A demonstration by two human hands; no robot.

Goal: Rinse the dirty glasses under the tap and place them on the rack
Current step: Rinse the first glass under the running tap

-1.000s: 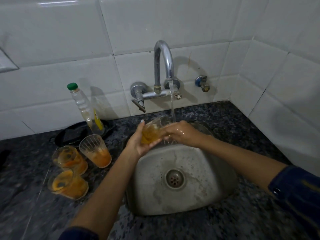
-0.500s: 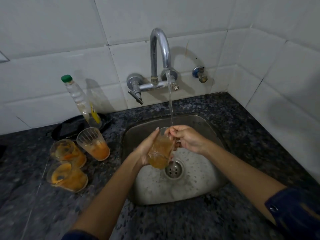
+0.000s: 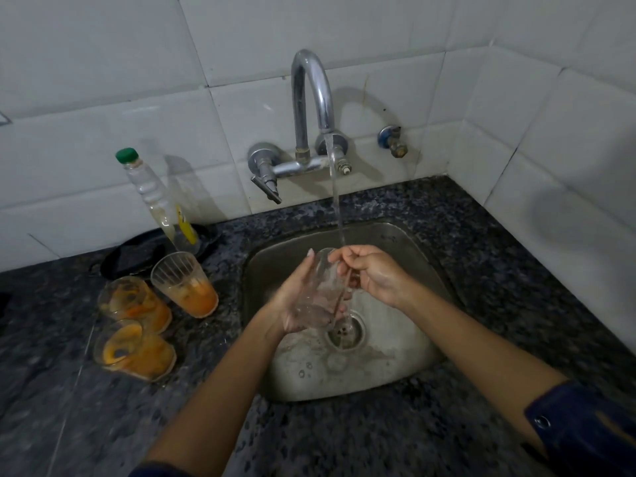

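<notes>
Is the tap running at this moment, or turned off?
Running. A stream of water falls from the tap spout onto the rim of the glass held over the sink.

Large white wall tiles (image 3: 103, 63) meet in a corner at right above a dark speckled granite surface (image 3: 395, 442); light is dim.

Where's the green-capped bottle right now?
Head view, left of the tap: the green-capped bottle leans against the wall tiles, standing on a black tray behind three dirty glasses.
</notes>
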